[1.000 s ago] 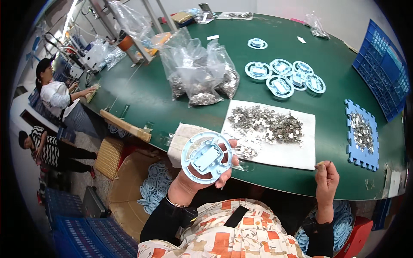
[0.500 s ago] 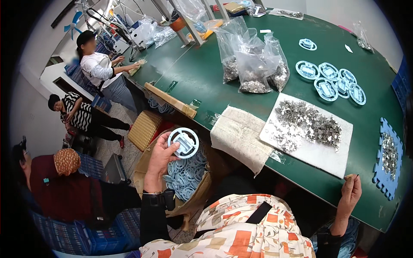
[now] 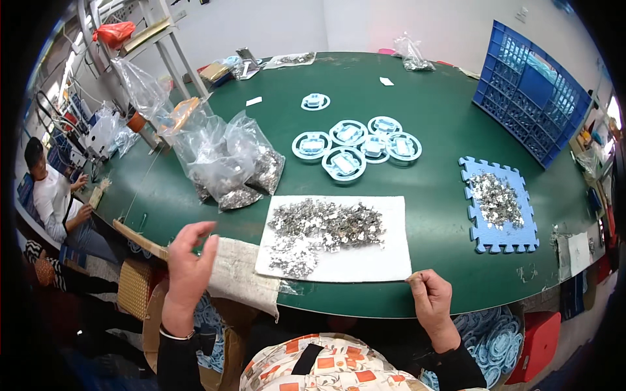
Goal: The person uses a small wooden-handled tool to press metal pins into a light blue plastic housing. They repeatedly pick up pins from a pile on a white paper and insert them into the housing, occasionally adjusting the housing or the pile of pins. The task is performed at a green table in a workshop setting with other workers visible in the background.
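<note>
My left hand [image 3: 187, 277] is raised over the near table edge, left of the white board [image 3: 365, 268]. Its thumb and fingers are apart, and no part shows in them. Fingertips of my right hand [image 3: 432, 301] are pinched together by the board's near right corner; whatever they hold is too small to make out. Many small shiny metal pieces [image 3: 326, 228] lie heaped on the board. Beyond it rest several light-blue round plastic parts [image 3: 344, 164], with another one [image 3: 315, 101] farther back. A beige cloth [image 3: 238, 274] hangs over the edge below my left hand.
Clear bags of metal pieces [image 3: 241, 173] stand left of the board. To the right lies a blue foam mat [image 3: 479, 238] with more pieces, and a blue crate [image 3: 528, 91] stands behind it. Boxes of light-blue parts [image 3: 492, 345] sit below the edge. Another person [image 3: 49, 195] works far left.
The light-blue round part has left my left hand, whose fingers have come apart. My view has swung right, toward the table. My right hand stays pinched near the board's corner.
</note>
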The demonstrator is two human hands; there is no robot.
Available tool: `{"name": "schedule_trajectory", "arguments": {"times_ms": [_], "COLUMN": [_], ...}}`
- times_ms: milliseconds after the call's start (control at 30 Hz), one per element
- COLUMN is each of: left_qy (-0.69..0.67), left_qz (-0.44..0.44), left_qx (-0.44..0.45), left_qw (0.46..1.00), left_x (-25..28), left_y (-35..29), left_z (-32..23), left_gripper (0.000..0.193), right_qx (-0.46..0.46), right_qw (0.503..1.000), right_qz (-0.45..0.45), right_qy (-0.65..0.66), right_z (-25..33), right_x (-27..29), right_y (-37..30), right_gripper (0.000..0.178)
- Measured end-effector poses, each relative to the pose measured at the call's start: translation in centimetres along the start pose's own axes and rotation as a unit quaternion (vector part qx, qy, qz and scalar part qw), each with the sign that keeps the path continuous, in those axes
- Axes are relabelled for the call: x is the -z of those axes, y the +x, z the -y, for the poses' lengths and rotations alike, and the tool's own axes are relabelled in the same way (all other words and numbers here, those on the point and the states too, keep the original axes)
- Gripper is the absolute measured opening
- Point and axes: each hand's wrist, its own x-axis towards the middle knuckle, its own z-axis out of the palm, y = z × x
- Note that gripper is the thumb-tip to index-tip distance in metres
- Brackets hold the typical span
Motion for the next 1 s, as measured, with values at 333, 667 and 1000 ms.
{"name": "schedule_trajectory", "arguments": {"times_ms": [333,667,1000], "left_qy": [0.093,0.018,-0.458], "left_qz": [0.249,0.149,0.267], "left_qx": [-0.292,-0.264,0.138], "left_qw": [0.919,0.953,0.837], "left_x": [-23.3,-19.1,-8.7], "left_y": [17.2,18.1,4.9], "left_z": [-7.9,-9.1,-6.6], "left_gripper": [0.055,0.027,0.025], "right_qx": [0.000,-0.021,0.009], "right_qw": [1.000,1.000,0.988], "right_qz": [-0.003,-0.018,0.009], "right_qy": [-0.010,0.011,-0.151], "right_z": [0.6,-0.2,3.0], "right_x": [-0.2,-0.7,-2.1], "right_y": [0.5,0.0,4.2], "right_gripper": [0.014,0.015,0.010]}}
